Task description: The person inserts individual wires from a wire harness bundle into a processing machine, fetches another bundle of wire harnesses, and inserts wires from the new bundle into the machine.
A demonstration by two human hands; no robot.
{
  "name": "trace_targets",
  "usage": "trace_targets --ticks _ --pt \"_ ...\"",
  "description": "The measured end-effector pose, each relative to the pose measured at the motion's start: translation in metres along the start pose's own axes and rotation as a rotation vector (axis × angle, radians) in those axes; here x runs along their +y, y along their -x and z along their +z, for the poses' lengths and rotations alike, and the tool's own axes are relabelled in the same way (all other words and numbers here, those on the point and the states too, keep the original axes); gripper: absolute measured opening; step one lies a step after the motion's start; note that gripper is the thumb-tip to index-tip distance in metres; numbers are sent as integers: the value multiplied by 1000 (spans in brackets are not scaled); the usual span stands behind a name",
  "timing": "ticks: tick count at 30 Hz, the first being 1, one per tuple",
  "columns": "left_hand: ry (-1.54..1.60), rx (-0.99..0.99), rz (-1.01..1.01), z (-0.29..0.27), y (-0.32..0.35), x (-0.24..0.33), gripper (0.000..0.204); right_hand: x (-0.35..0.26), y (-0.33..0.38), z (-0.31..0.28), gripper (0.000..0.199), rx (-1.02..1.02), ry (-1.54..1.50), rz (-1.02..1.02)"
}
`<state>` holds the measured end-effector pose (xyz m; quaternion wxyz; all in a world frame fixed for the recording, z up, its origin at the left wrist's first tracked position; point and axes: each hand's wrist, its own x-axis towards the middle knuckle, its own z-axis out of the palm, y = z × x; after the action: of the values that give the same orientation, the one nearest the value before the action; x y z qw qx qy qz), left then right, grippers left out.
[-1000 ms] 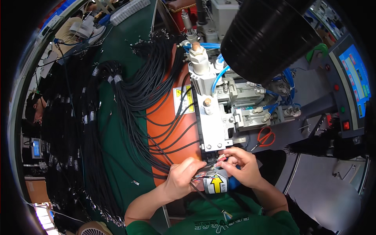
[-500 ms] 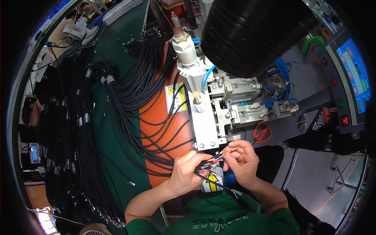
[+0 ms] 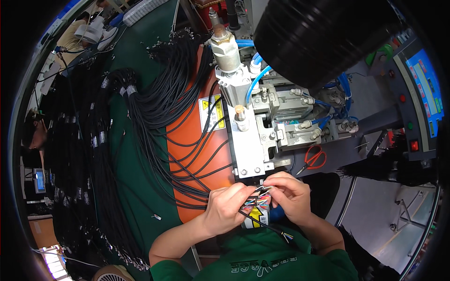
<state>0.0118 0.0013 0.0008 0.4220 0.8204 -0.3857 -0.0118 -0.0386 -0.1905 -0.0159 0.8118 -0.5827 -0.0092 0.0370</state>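
My left hand is closed around several black cables, whose stripped ends fan out past its fingertips. Red, white, blue and other coloured wires hang below the fingers. With thumb and forefinger pinched, my right hand grips the pale wire ends of one cable, close beside the left fingertips. Both hands are just in front of the metal pneumatic machine. One cable end with yellow, white and blue wires sticks out below, over my green shirt.
Large bundles of black cables lie across the green table and an orange mat. Red-handled scissors lie right of the machine. A control screen stands at far right; a black cylinder looms overhead.
My right fingers have moved from a group of reddish wires to pale wire ends, a little nearer the left fingertips. The coloured wires now hang lower. The whole view has shifted slightly.
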Motion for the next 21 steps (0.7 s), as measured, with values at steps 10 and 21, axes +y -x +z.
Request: trace_targets --ticks 10,21 --pt "-8 38 73 2 -1 1 31 1 -9 -14 13 -66 -58 209" --pt "-314 54 198 -1 -1 4 23 -2 -12 3 11 51 536 -339"
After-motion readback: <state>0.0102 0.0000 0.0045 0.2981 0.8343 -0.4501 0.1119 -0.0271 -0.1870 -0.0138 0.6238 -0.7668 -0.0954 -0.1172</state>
